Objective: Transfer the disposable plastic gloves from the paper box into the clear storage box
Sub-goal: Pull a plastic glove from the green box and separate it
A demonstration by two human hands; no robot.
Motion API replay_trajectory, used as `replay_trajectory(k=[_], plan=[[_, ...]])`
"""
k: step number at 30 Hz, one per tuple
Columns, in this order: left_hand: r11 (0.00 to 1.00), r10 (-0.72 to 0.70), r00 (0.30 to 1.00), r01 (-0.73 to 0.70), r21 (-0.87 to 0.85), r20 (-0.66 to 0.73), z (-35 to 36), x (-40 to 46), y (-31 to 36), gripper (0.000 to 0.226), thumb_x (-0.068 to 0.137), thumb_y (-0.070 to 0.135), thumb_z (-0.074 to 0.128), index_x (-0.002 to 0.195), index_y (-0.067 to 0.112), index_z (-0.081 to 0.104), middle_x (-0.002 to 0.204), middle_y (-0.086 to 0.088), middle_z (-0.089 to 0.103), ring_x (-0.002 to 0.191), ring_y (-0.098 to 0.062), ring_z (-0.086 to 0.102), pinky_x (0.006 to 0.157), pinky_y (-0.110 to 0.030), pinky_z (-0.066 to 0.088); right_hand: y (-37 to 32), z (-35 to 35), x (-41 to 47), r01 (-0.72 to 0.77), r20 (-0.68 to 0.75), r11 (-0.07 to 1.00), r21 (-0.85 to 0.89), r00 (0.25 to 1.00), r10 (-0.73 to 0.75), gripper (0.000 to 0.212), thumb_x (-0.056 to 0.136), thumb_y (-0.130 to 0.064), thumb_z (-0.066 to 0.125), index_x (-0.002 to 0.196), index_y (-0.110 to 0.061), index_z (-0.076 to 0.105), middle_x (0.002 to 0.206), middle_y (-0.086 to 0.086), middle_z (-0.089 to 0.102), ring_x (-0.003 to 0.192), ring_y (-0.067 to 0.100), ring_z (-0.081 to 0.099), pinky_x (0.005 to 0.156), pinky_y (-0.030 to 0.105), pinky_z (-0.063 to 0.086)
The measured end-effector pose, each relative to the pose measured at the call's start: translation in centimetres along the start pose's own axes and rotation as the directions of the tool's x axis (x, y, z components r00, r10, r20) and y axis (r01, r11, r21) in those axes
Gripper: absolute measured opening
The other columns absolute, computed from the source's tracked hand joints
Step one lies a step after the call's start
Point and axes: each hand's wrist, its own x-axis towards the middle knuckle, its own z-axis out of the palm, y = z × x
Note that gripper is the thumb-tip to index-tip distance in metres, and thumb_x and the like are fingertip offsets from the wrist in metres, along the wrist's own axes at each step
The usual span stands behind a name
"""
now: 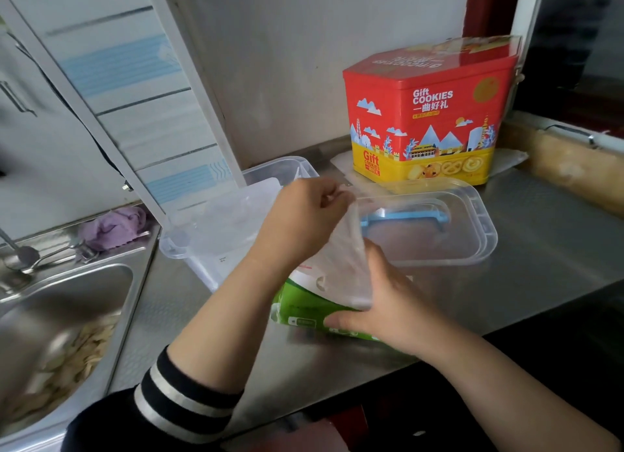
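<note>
A green and white paper box (300,308) lies on the steel counter in front of me. My right hand (385,306) rests on its right end, fingers spread over it. My left hand (305,215) pinches a thin clear plastic glove (347,265) and holds it stretched up out of the box's top opening. Just behind my left hand stands the clear storage box (216,228), open, with clear gloves lying inside it. Its clear lid with a blue handle (439,222) lies upside down to the right.
A red and yellow cookie tin (429,113) stands at the back right against the wall. A steel sink (57,320) with food scraps lies at the left, a purple cloth (114,227) on its rim. The counter's front edge runs below my arms.
</note>
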Motion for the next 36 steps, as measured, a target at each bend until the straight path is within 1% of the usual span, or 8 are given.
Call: replay_trajectory(k=[3, 8, 12, 18, 23, 26, 28, 36], plan=[[1.0, -0.015, 0.998, 0.014, 0.012, 0.054, -2.4, 0.6, -0.1, 0.023, 0.095, 0.033, 0.059, 0.088, 0.014, 0.072, 0.042, 0.008, 0.049, 0.035, -0.006, 0.048, 0.041, -0.013, 0.036, 0.3, 0.0, 0.0, 0.029, -0.023, 0.994, -0.107, 0.999, -0.032, 0.107, 0.072, -0.053, 0.077, 0.148, -0.039, 0.002, 0.143, -0.011, 0.041, 0.126, 0.011, 0.043, 0.08, 0.015, 0.026], [0.996, 0.026, 0.996, -0.032, 0.078, 0.084, -6.7, 1.6, 0.1, 0.013, 0.091, 0.034, 0.065, 0.088, 0.023, 0.073, 0.043, 0.012, 0.052, 0.036, -0.005, 0.046, 0.041, -0.009, 0.035, 0.7, 0.1, 0.1, 0.051, -0.016, 0.99, -0.129, 0.998, -0.054, 0.104, 0.075, -0.051, 0.075, 0.15, -0.038, 0.004, 0.152, -0.013, 0.032, 0.134, 0.008, 0.036, 0.087, 0.015, 0.024], [0.998, 0.054, 0.985, -0.061, -0.035, -0.161, -11.3, 3.3, 0.6, 0.009, 0.093, 0.029, 0.064, 0.089, 0.023, 0.07, 0.037, 0.013, 0.045, 0.032, -0.006, 0.038, 0.035, -0.01, 0.027, 1.1, 0.6, 0.4, 0.054, -0.023, 0.991, -0.118, 0.998, -0.057, 0.104, 0.074, -0.051, 0.076, 0.149, -0.039, 0.005, 0.141, -0.018, 0.044, 0.126, 0.004, 0.043, 0.088, 0.019, 0.031], [0.948, -0.182, 0.881, 0.04, -0.316, -0.437, -14.9, 7.1, -3.6, 0.022, 0.094, 0.019, 0.054, 0.076, 0.026, 0.063, 0.045, 0.011, 0.05, 0.042, -0.006, 0.037, 0.042, -0.018, 0.026, 1.4, 0.7, 0.7, 0.061, -0.018, 0.994, -0.093, 0.998, -0.063, 0.104, 0.073, -0.051, 0.077, 0.15, -0.036, 0.008, 0.133, -0.022, 0.046, 0.12, 0.002, 0.045, 0.09, 0.02, 0.034], [0.946, -0.325, 0.868, 0.304, -0.117, -0.375, -13.2, 7.7, -9.8, 0.013, 0.094, 0.017, 0.049, 0.096, 0.021, 0.062, 0.07, 0.0, 0.059, 0.036, -0.008, 0.041, 0.039, -0.015, 0.031, 1.4, 0.7, 0.7, 0.055, -0.012, 0.993, -0.1, 0.998, -0.056, 0.103, 0.073, -0.052, 0.076, 0.15, -0.037, 0.008, 0.131, -0.026, 0.044, 0.12, 0.001, 0.044, 0.088, 0.019, 0.031], [0.898, -0.334, 0.874, 0.409, 0.163, -0.353, -12.0, 6.9, -12.6, 0.022, 0.094, 0.025, 0.053, 0.115, 0.019, 0.055, 0.093, -0.009, 0.068, 0.072, -0.03, 0.062, 0.069, -0.034, 0.05, 1.5, 0.8, 0.7, 0.06, -0.009, 0.992, -0.115, 0.998, -0.061, 0.103, 0.074, -0.053, 0.075, 0.15, -0.037, 0.008, 0.131, -0.027, 0.043, 0.119, 0.0, 0.044, 0.087, 0.018, 0.03], [0.827, -0.317, 0.895, 0.423, 0.369, -0.315, -11.1, 6.2, -13.1, 0.033, 0.094, 0.027, 0.056, 0.124, 0.015, 0.049, 0.105, -0.015, 0.065, 0.096, -0.037, 0.061, 0.08, -0.039, 0.045, 1.5, 0.8, 0.7, 0.06, -0.009, 0.99, -0.126, 0.998, -0.061, 0.102, 0.074, -0.054, 0.074, 0.15, -0.037, 0.008, 0.131, -0.028, 0.043, 0.119, 0.0, 0.043, 0.086, 0.018, 0.03], [0.55, -0.365, 0.905, 0.398, 0.734, -0.217, -8.6, 4.3, -13.6, 0.037, 0.088, -0.002, 0.042, 0.123, 0.007, 0.037, 0.096, -0.019, 0.056, 0.089, -0.039, 0.055, 0.07, -0.038, 0.04, 1.6, 0.8, 0.6, 0.06, -0.013, 0.988, -0.142, 0.998, -0.062, 0.101, 0.074, -0.055, 0.073, 0.149, -0.038, 0.008, 0.133, -0.029, 0.042, 0.121, -0.002, 0.041, 0.084, 0.017, 0.025]])
